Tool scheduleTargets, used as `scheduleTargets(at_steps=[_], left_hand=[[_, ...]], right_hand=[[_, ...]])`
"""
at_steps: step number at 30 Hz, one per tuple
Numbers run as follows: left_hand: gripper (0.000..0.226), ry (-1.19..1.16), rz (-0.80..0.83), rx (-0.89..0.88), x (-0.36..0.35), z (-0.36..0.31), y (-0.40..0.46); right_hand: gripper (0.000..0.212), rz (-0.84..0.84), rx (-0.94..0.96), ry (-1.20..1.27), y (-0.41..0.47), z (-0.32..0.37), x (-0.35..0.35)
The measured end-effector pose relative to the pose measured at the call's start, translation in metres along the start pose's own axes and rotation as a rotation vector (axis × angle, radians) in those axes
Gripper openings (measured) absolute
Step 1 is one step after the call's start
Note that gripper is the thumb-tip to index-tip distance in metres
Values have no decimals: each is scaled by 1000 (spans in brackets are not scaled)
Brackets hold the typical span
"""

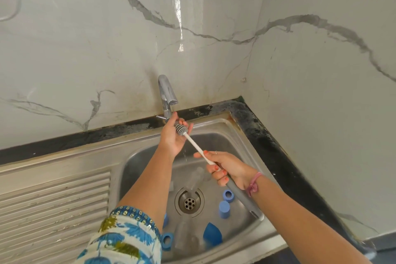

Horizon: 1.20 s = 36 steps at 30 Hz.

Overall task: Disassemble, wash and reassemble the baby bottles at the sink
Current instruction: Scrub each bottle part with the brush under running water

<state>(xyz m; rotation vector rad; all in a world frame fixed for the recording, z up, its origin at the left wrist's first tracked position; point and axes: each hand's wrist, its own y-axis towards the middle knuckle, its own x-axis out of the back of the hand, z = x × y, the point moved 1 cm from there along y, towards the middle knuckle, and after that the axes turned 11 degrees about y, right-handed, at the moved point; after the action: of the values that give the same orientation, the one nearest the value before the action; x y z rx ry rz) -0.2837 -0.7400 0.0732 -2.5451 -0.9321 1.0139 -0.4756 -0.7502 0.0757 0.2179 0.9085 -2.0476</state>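
My right hand [227, 170] grips the handle of a long bottle brush [196, 146], white stem and grey grip. Its round grey head [181, 129] lies in the palm of my left hand [173, 137], whose fingers curl loosely around it under the tap [168, 94]. Water trickles down from the hands. In the steel sink [233, 135] lie two clear bottles, one [196, 178] above the drain [189, 200] and one [184, 233] at the front. Blue parts lie around: a ring [228, 195], a cap [224, 209], a dome cover [212, 234], another ring [166, 241] by my left sleeve.
A ribbed steel drainboard [53, 210] lies left of the basin. A black counter edge [278, 152] runs behind and to the right, against marble walls [107, 38] that meet in a corner at the back right.
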Motion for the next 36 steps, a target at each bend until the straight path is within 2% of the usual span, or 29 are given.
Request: scheduleTargets(at_steps=[1,3,6,8,10,12,13,14,16,19,21,23,26,27,30,31,32,33,36], left_hand=[[25,-40,34,1,0,1,0],[23,126,-11,25,0,1,2],[21,546,-170,105,2,1,4],[18,561,-243,118,2,-6,3],[20,493,-325,110,1,-11,6],[21,398,-410,88,-4,-10,6],[24,393,-453,51,-7,-8,6],[30,428,-497,-2,-9,-5,7],[36,454,-501,-89,-9,-5,9],[29,193,-222,-75,-2,-7,9],[31,-28,-13,-63,1,-7,4],[32,-91,48,-64,1,-3,2],[31,29,-100,-26,-1,-3,6],[33,47,-172,-16,0,-5,8],[39,51,-316,-24,-1,-9,12],[39,56,-313,-30,-3,-9,11],[37,65,-295,-35,-6,-9,9],[35,85,-267,-39,-6,-8,8],[28,90,-96,-11,4,-5,4]], right_hand=[[31,28,-18,5,-1,1,2],[28,-47,7,-157,4,1,2],[11,-257,207,-698,12,-2,1],[12,-304,310,-1110,16,-8,7],[31,-431,328,-1488,17,-16,14],[46,-569,358,-1741,16,-21,17],[47,-577,387,-1775,17,-22,15],[45,-558,412,-1718,15,-22,11],[41,-451,432,-1352,12,-18,0],[31,-216,261,-541,8,-12,-1],[30,-54,100,-231,1,-7,7],[31,12,47,-195,-2,-3,13],[25,-123,140,-412,-2,-9,10],[25,-203,191,-608,-3,-10,9],[29,-501,287,-1465,-6,-18,20],[30,-567,338,-1565,-7,-22,23],[31,-570,363,-1543,-9,-25,22],[32,-508,347,-1392,-8,-28,21],[33,-182,123,-542,-12,-25,21]])
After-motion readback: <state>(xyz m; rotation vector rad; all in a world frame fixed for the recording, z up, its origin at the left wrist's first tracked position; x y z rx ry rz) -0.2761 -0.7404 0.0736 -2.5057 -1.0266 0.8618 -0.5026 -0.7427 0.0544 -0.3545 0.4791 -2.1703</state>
